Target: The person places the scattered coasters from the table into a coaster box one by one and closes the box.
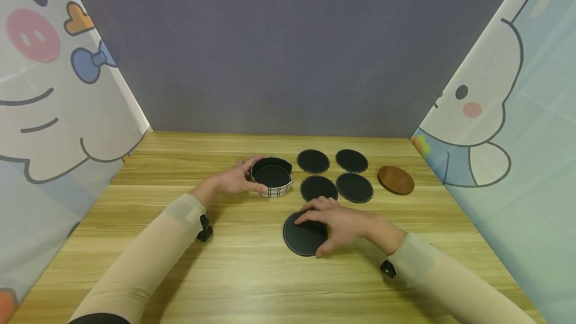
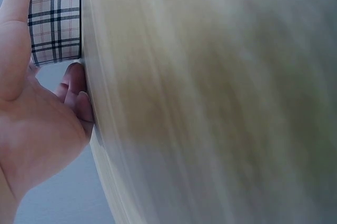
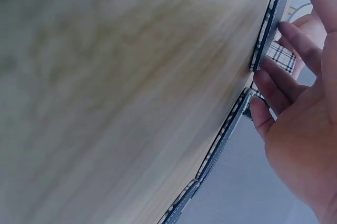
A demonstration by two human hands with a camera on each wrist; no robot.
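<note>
Left hand (image 1: 237,179) grasps the checked holder (image 1: 276,192), thumb against its near wall; the holder stands upright on the counter (image 1: 243,269). Right hand (image 1: 342,221): fingers bent over the nearest coaster (image 1: 303,239), thumb at its edge; whether they pinch it cannot be determined. That coaster appears flat, nearer the person than the holder. Judged risks: its thin rim gives little purchase and may slip; right fingers could nudge the four far coasters (image 1: 355,187); hard squeezing might distort the gapped holder.

My left hand (image 2: 34,116) grips the white plaid holder (image 2: 55,16) on the wood-grain counter (image 2: 158,77), some fingers (image 2: 78,79) curled near the surface.
</note>
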